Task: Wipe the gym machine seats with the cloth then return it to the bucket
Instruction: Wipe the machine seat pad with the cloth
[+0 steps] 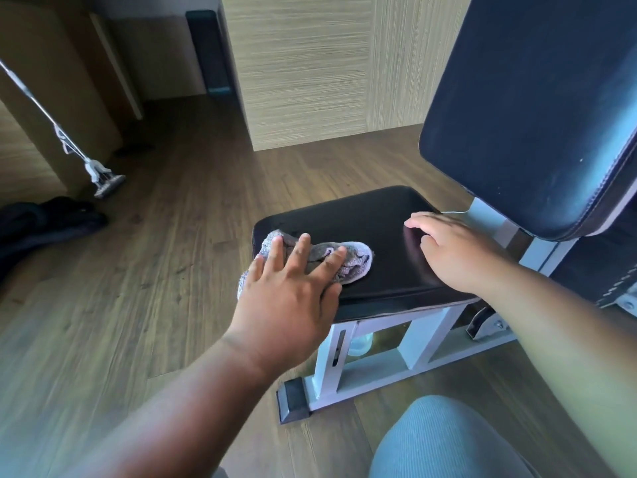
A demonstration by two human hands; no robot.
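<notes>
Cloth (331, 262) lay crumpled on the seat (389, 250), toward its 9 o'clock edge, with one end hanging past that edge. Your left hand (293, 291) pressed flat on it, fingers spread, pinning rather than pinching it. Your right hand (451, 253) rested on the seat at 3 o'clock, fingers loosely spread and holding nothing. At 1 o'clock from the seat the backrest (531, 108) rose. White frame (351, 370) stood under the seat on the floor (165, 257), and your knee (444, 439) showed at 5 o'clock.
</notes>
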